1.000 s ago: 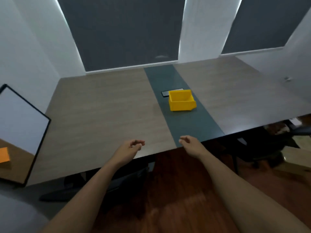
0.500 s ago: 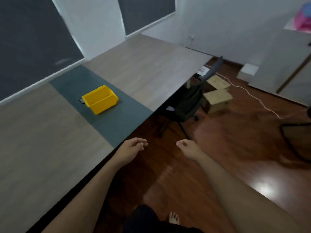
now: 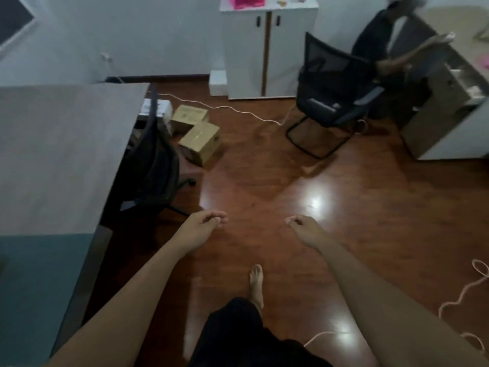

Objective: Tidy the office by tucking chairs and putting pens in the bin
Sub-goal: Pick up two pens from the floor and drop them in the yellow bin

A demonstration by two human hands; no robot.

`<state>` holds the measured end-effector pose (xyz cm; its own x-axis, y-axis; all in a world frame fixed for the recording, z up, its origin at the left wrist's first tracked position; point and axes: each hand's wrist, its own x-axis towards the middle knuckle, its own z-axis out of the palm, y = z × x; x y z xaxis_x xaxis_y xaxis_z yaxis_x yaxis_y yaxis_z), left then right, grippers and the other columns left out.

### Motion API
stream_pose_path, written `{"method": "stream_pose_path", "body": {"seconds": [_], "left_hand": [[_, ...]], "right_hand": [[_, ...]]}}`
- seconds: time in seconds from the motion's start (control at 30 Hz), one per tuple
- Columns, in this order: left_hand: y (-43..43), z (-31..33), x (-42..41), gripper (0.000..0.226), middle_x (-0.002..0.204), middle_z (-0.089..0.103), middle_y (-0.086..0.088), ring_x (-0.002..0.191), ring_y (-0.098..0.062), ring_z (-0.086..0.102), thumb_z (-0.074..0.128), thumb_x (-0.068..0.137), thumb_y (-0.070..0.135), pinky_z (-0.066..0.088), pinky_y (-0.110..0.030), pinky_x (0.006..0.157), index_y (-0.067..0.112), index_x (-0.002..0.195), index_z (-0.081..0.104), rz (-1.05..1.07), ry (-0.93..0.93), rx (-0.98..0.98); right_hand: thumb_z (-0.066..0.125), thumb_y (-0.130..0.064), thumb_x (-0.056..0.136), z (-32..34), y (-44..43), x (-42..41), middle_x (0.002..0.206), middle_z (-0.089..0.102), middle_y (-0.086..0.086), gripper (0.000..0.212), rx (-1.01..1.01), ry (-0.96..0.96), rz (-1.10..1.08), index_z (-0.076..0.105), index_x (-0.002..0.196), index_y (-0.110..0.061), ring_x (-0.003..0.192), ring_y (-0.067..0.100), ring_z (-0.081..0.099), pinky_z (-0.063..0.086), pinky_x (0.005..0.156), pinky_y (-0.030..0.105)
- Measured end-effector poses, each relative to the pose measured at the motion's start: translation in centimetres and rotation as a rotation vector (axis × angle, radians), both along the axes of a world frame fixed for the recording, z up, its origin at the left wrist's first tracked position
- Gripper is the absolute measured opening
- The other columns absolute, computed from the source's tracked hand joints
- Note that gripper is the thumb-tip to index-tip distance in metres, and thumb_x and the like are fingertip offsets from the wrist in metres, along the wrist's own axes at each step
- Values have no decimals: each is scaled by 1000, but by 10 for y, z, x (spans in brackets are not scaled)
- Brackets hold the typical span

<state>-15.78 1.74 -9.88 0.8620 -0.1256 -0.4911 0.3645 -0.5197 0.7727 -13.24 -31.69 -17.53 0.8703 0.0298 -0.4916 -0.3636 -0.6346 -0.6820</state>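
A black office chair point(image 3: 154, 165) stands partly tucked under the right edge of the grey desk point(image 3: 58, 154). A second black mesh chair point(image 3: 333, 94) stands out in the room, near the white cabinet. My left hand point(image 3: 203, 226) and my right hand point(image 3: 304, 227) hang in front of me over the wooden floor, both loosely curled and holding nothing. Neither hand touches a chair. The yellow bin and any pens are out of view.
Two cardboard boxes point(image 3: 198, 131) lie on the floor beside the desk. A white cable point(image 3: 238, 111) runs across the floor. A white cabinet point(image 3: 267, 49) stands at the back, another desk point(image 3: 444, 102) at the right with a person beside it. Rope point(image 3: 465, 295) lies at right.
My view has swung right, away from the desk and the yellow bin, onto the open floor and the far chair. Both hands stay loosely curled in front of me.
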Motion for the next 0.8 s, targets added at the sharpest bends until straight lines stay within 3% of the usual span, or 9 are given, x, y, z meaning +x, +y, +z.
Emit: {"method": "stream_pose_path", "body": {"seconds": [0.13, 0.2, 0.33, 0.43, 0.5, 0.57, 0.67, 0.8], "left_hand": [[-56, -21, 72, 27, 120, 77, 14, 112, -5, 73, 52, 110, 31, 57, -35, 103, 29, 129, 71, -145, 44, -16], [-86, -29, 103, 26, 120, 77, 14, 108, -3, 74, 52, 110, 29, 58, -35, 102, 29, 128, 71, -207, 66, -28], [-151, -44, 152, 28, 123, 78, 0, 109, -10, 75, 50, 111, 15, 54, -11, 83, 15, 130, 70, -338, 97, -56], [-200, -60, 183, 28, 121, 77, -9, 114, -29, 74, 48, 110, 7, 53, -28, 85, 8, 127, 70, -443, 124, -65], [-233, -69, 201, 28, 119, 77, -9, 109, -27, 74, 47, 110, 6, 56, -36, 92, 9, 125, 70, -529, 149, -64], [-265, -76, 216, 27, 117, 79, -5, 105, -23, 75, 47, 110, 8, 56, -43, 97, 14, 121, 71, -600, 161, -64], [-312, -78, 227, 28, 117, 80, 1, 106, -17, 76, 48, 111, 14, 56, -37, 92, 16, 122, 72, -708, 184, -52], [-372, -76, 235, 29, 121, 76, -11, 114, -26, 74, 46, 111, 9, 58, -36, 105, 3, 129, 68, -793, 208, -56]], "right_hand": [[60, -32, 106, -8, -68, 12, 97, 68, -5, 17, -34, 0, -157, 74, 108, -22, 99, 17, 62, 50, 85, 30], [60, -31, 106, -12, -98, 13, 106, 72, 0, 25, -46, 41, -248, 75, 115, -13, 103, 19, 65, 46, 84, 28], [63, -28, 104, -24, -156, 15, 122, 75, 13, 33, -61, 100, -419, 73, 126, -5, 111, 25, 71, 52, 92, 31], [63, -23, 104, -17, -190, 7, 114, 72, 9, 29, -82, 101, -541, 72, 127, -7, 103, 19, 66, 48, 77, 24], [64, -24, 103, -15, -214, -1, 111, 71, 5, 28, -93, 96, -617, 72, 127, -12, 102, 17, 66, 46, 75, 24], [64, -27, 103, -15, -238, -13, 114, 72, 5, 29, -90, 103, -699, 72, 127, -15, 106, 19, 67, 45, 82, 26], [64, -29, 103, -12, -266, -32, 117, 72, 7, 30, -74, 115, -826, 73, 128, -14, 111, 20, 67, 46, 90, 29], [65, -28, 102, -18, -296, -50, 121, 73, 7, 30, -46, 122, -936, 73, 127, -13, 114, 21, 67, 45, 90, 29]]}}
